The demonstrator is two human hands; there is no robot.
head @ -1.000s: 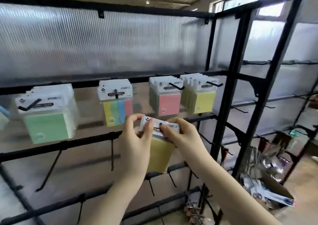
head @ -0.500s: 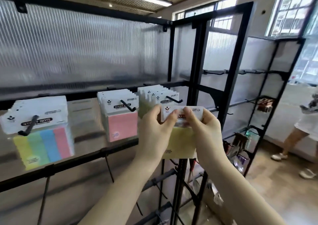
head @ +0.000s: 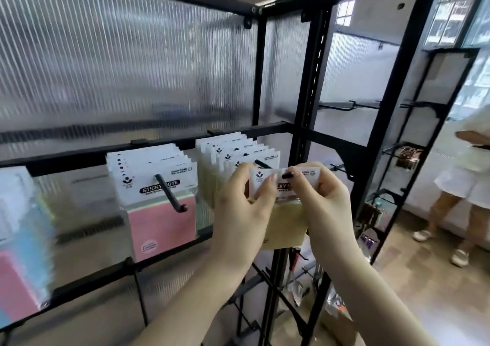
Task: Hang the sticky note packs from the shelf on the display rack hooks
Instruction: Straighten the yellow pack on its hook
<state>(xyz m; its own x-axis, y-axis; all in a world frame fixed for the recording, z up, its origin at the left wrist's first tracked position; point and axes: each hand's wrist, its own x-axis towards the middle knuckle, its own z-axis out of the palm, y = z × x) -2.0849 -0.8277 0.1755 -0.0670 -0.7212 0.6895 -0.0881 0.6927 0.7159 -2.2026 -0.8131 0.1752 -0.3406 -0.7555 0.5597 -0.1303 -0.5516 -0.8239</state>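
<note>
Both hands pinch one yellow pack (head: 285, 229) by its white header card, the left hand (head: 240, 213) on the card's left edge and the right hand (head: 324, 208) on its right edge, thumbs and fingers closed narrowly on it. They hold it up against the display rack (head: 305, 107), a tall black frame with ribbed clear panels that fills the left and middle of the view. The pack's hang slot sits right at the tip of the right-hand hook (head: 261, 164), and I cannot tell whether the tip has entered the slot yet. By my judgement the task is well along but this pack is not yet hung: it needs to slide back along the hook to join the row. On that hook a yellow bunch (head: 233, 152) hangs behind the hands, roughly eight header cards showing. To its left a pink bunch (head: 159, 186) hangs on its own hook (head: 169, 194), about seven cards. At the near left edge a blurred multicolour bunch (head: 18, 229) shows, count unclear. That makes three loaded hooks in sight. Several bare hooks stand on the lower bars, and no supply shelf is in view, so how many packs remain is unknown.
</note>
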